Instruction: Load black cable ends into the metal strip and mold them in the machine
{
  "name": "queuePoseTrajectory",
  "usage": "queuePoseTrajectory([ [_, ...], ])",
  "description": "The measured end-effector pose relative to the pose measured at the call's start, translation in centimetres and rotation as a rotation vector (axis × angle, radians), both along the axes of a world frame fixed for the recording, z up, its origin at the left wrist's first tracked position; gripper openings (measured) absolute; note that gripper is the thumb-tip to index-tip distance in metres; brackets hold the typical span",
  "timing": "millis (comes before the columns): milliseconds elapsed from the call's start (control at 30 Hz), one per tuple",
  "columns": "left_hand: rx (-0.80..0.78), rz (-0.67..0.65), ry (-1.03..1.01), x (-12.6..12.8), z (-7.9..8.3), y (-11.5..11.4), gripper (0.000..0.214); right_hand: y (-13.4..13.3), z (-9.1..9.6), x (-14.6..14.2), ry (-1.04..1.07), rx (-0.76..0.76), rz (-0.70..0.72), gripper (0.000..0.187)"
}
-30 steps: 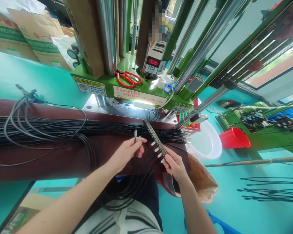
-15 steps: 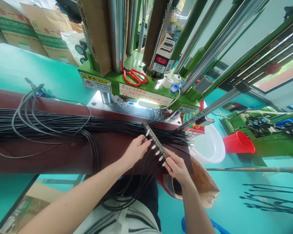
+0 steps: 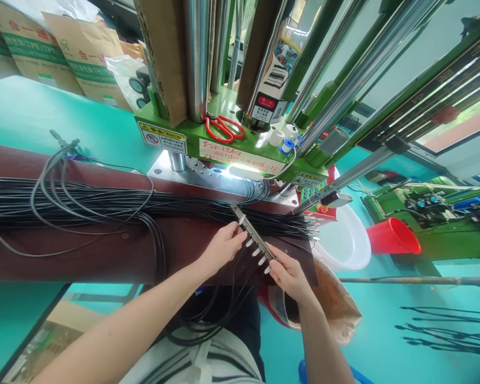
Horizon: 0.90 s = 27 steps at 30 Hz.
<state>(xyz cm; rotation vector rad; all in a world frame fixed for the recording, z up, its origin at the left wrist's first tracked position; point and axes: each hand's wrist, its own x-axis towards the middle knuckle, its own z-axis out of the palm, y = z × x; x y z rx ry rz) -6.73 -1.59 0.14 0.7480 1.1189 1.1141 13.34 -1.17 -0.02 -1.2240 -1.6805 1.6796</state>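
Note:
A narrow metal bar (image 3: 259, 241) slants between my hands, with several silver cable connectors (image 3: 256, 252) seated along its lower side. My right hand (image 3: 291, 273) is closed around the bar's near right end. My left hand (image 3: 225, 246) pinches a cable connector (image 3: 242, 220) against the bar's upper part; the fingertips partly hide it. Black cables (image 3: 235, 274) hang from the connectors towards my lap. Just beyond the bar, a thick bundle of black cables (image 3: 184, 207) lies along the brown bench (image 3: 184, 240), its silver ends at the right.
A green press (image 3: 160, 114) with steel columns stands behind the bench, red-handled scissors (image 3: 224, 129) on its ledge. To the right are a white basin (image 3: 360, 240), a red bucket (image 3: 394, 236) and an open paper bag (image 3: 336, 309). Loose cables (image 3: 444, 330) lie at far right.
The view has shifted slightly, moving the press and cable bundle a little to the right. Both hands keep the same grips, and the bar has barely moved.

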Motion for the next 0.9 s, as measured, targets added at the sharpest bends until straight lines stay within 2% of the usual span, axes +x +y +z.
queuePoseTrajectory([
  [100, 0.135, 0.103, 0.107, -0.9, -0.1, -0.2, 0.016, 0.1, 0.2, -0.1, 0.058, -0.074, -0.058, 0.05],
  [200, 0.08, 0.187, 0.091, -2.0, 0.0, -0.7, 0.016, 0.1, 0.2, -0.1, 0.094, -0.096, -0.113, 0.051],
  [333, 0.057, 0.115, 0.161, -2.5, 0.1, -1.1, 0.028, 0.1, 0.1, 0.1, 0.087, -0.082, -0.105, 0.052],
  [500, 0.068, 0.023, 0.293, -2.2, 0.0, -0.7, 0.028, 0.2, -0.1, 0.3, 0.073, -0.066, -0.089, 0.051],
  [900, 0.057, -0.071, 0.271, -2.6, -0.2, -0.4, 0.028, 0.2, 0.5, 0.1, 0.09, -0.087, -0.029, 0.048],
])
